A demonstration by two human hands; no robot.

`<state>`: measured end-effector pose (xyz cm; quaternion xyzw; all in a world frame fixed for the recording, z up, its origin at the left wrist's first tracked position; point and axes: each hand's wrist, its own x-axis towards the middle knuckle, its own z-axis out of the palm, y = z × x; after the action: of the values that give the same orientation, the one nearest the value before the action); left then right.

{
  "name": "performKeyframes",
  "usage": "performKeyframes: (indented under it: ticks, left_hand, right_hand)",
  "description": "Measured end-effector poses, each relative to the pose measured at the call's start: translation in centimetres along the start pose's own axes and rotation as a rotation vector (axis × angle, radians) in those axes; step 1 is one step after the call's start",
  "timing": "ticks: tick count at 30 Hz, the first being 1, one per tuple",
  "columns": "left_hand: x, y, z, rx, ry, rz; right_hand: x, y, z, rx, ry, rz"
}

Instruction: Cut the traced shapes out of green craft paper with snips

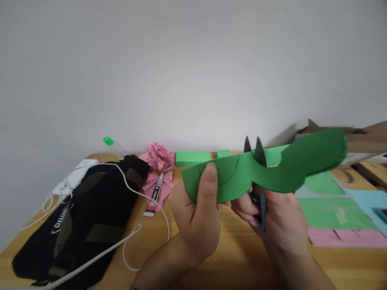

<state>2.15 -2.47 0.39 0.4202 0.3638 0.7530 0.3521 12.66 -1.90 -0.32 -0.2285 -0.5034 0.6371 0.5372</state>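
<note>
My left hand (202, 217) pinches the left end of a curved green paper piece (272, 179), thumb on its front face. Thin dark lines are drawn on the paper near that thumb. My right hand (278, 217) is closed round the handles of dark scissors (262, 201), below the paper. The two blades point up, parted, and the nearer blade passes in front of the paper's upper edge. To the right, the green piece curves up into a broad rounded end that hangs above the table.
Behind my left hand lie a glue tube (155, 197), pink paper bows (160, 156) and a green paper strip (192, 158). A black bag (99, 209) and white cable are at left. Green sheets (335, 211), pink paper (347, 237) and cardboard (363, 141) lie at right.
</note>
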Motion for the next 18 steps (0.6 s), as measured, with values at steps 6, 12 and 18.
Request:
performKeyframes:
  ticks: [6, 12, 18]
  left_hand:
    - [0.22, 0.48, 0.39, -0.080, 0.026, -0.074]
    - [0.04, 0.42, 0.43, -0.086, 0.010, -0.071]
    - [-0.44, 0.17, 0.47, -0.042, 0.035, -0.038]
  right_hand:
    - [-0.22, 0.01, -0.21, 0.036, -0.012, 0.007]
    - [-0.33, 0.22, -0.33, 0.057, 0.004, -0.011]
    - [-0.13, 0.19, -0.09, 0.103, 0.028, -0.024]
